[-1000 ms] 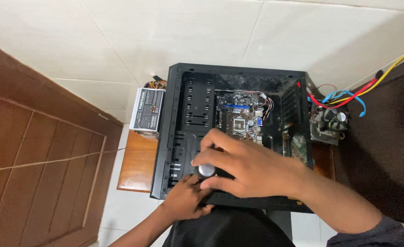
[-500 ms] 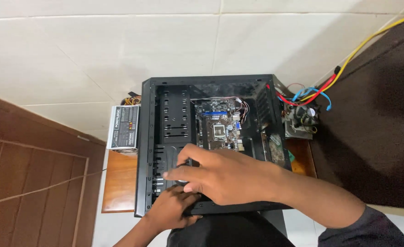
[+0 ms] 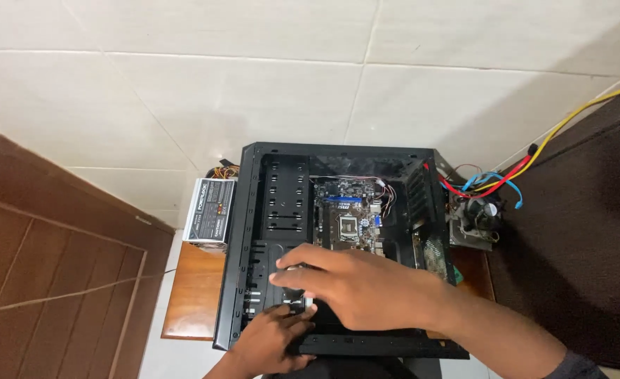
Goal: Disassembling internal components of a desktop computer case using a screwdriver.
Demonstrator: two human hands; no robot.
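Black computer case (image 3: 254,231) lies open; right hand (image 3: 355,288) and left hand (image 3: 271,340) clamp a small silver part (image 3: 297,269) at its near end.

Bystanders around a small wooden table

A silver power supply (image 3: 210,211) stands at the table's (image 3: 192,295) far left corner, a tuft of coloured wires behind it. At the right sits a cooler with a fan (image 3: 476,219), red, blue and yellow cables (image 3: 496,184) trailing away from it toward a dark brown panel (image 3: 583,231). White wall tiles (image 3: 254,91) fill the background; a brown wooden door (image 3: 50,267) lies at the left.
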